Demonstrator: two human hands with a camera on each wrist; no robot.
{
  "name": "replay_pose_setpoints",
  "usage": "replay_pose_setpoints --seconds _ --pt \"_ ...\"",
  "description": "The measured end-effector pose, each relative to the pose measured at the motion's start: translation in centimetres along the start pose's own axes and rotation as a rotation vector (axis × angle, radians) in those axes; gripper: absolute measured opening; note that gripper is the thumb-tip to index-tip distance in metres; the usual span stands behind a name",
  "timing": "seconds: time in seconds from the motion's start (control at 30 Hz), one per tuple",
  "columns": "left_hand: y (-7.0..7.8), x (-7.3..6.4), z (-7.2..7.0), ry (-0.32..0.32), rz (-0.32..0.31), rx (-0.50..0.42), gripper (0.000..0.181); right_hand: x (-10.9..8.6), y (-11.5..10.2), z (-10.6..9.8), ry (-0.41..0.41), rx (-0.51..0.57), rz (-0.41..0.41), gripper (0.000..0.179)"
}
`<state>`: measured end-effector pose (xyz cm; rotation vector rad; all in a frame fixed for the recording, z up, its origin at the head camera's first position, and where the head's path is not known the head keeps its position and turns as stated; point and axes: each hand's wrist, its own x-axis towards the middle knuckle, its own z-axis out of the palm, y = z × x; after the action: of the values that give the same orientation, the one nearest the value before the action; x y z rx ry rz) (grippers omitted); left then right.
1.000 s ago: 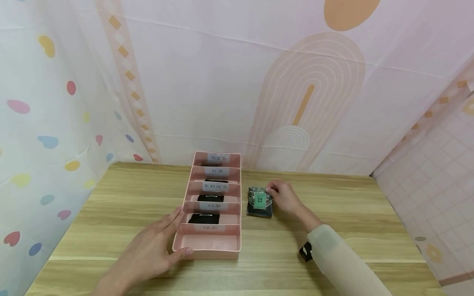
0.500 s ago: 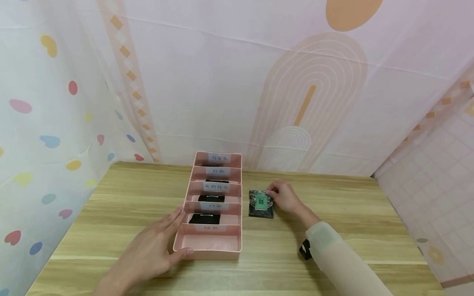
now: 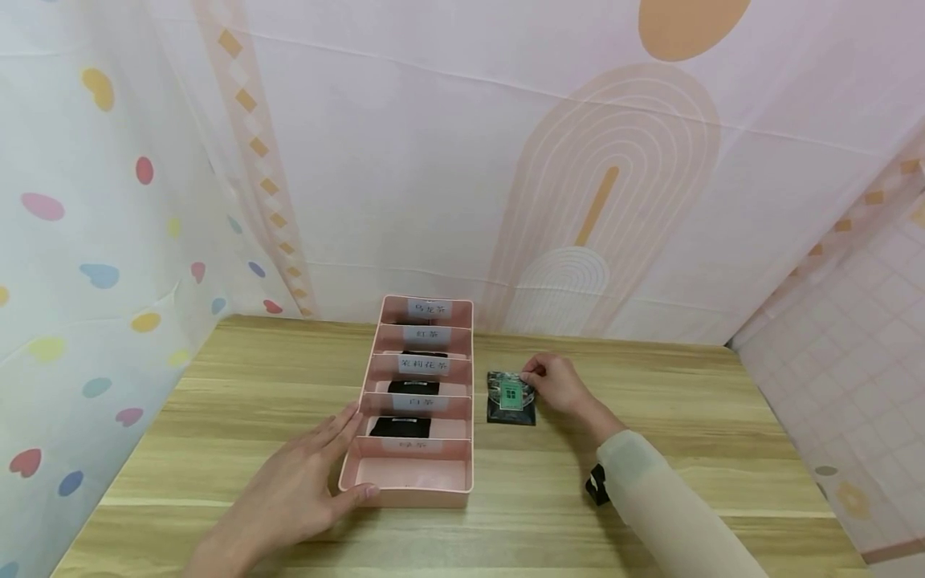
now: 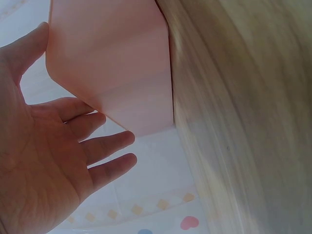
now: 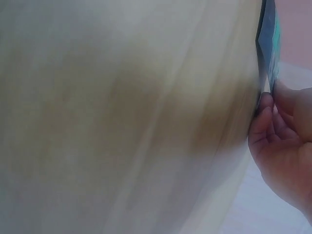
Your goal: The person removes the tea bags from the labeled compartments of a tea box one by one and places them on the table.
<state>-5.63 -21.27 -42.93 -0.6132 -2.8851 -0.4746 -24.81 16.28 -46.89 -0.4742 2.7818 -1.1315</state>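
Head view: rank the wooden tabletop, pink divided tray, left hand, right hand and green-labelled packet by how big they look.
Largest to smallest:
1. wooden tabletop
2. pink divided tray
3. left hand
4. right hand and green-labelled packet, unranked: they look too close in size to call.

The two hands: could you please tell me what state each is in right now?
Left hand: open, touching the pink divided box.
Right hand: closed, pinching the edge of the green-labelled packet.

Draped indoor space, patterned cloth (image 3: 405, 177), wood-grain table (image 3: 708, 425)
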Motion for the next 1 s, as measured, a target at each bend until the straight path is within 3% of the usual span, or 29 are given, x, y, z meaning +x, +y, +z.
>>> replay_pose_setpoints --seconds 0.53,1.0 --pt "0.0 0.0 0.0 -0.009 -0.009 -0.002 0.093 -0.2 -0.1 -1.6 0.003 0.027 0.038 0.01" --pt "0.1 0.2 0.0 0.006 0.001 0.004 0.095 -1.2 -2.0 -2.7 0.076 0.01 -0.079 0.018"
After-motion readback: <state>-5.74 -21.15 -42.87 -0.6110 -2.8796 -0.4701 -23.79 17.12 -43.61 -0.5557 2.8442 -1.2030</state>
